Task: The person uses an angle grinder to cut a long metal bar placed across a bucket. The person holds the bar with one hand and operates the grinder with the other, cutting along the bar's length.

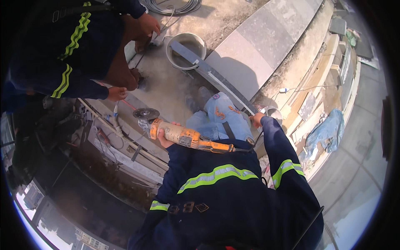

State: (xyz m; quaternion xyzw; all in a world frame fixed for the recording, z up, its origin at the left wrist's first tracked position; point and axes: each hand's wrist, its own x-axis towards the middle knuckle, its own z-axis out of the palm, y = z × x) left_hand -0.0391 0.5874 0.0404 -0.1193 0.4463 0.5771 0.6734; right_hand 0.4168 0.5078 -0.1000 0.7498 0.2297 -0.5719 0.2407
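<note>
My left hand [166,135] is wrapped round an orange, dust-covered angle grinder [187,137] held crosswise in front of my body, its disc [146,113] pointing left and its cord trailing right. My right hand [256,118] is closed on the near end of a long grey strip [225,87] with a paler edge. The strip's far end rests over a round metal bucket [185,62]. My jeans-clad legs [218,121] are under and beside the strip. Pale dust covers or hangs over the ground left of them.
A co-worker [83,50] in dark reflective workwear crouches upper left, hands low near cables. Coiled cable [168,6] lies at the top. Pale slabs [250,46] run to the upper right. Boards, a blue plastic sheet [327,131] and a second bucket [275,114] lie right; tools and rails lie left.
</note>
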